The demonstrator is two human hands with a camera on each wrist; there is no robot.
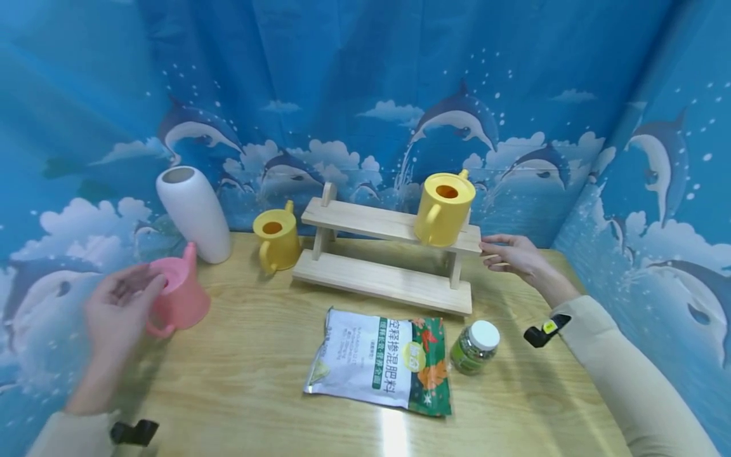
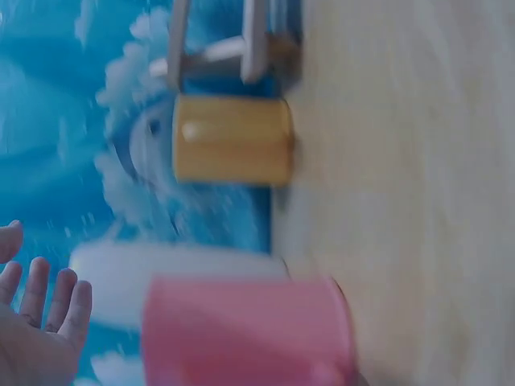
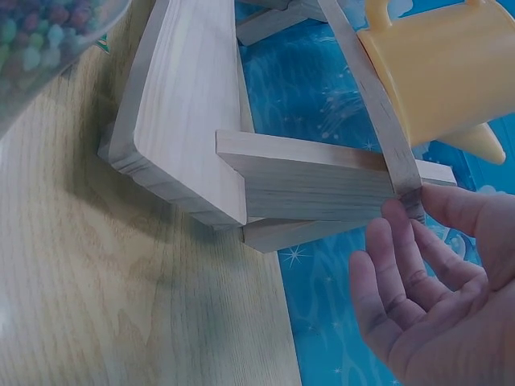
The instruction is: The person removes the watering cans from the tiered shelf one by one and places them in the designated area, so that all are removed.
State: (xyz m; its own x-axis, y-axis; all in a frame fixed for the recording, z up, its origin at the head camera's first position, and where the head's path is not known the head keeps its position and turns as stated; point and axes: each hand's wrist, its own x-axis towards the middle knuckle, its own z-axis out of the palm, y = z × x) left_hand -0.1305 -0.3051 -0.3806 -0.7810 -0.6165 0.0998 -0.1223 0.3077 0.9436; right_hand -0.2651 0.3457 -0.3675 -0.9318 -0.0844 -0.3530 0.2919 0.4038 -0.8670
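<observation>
At the left of the head view, my left hand (image 1: 120,311) is beside a pink watering can (image 1: 185,301) and overlaps it there. The left wrist view shows that hand (image 2: 40,338) with fingers extended and holding nothing, apart from the can (image 2: 249,334). My right hand (image 1: 516,259) is at the right end of a two-tier wooden shelf (image 1: 371,276). Its thumb and fingertips pinch the end of the upper board in the right wrist view. A yellow watering can (image 1: 451,219) stands on that board, close to the right hand.
A second yellow watering can (image 1: 283,244) stands left of the shelf, and a white vase (image 1: 197,216) behind the pink can. In front of the shelf lie a fertilizer bag (image 1: 354,362) and a white-lidded jar (image 1: 471,355) of colored beads. A dolphin-print curtain (image 1: 354,82) borders the table.
</observation>
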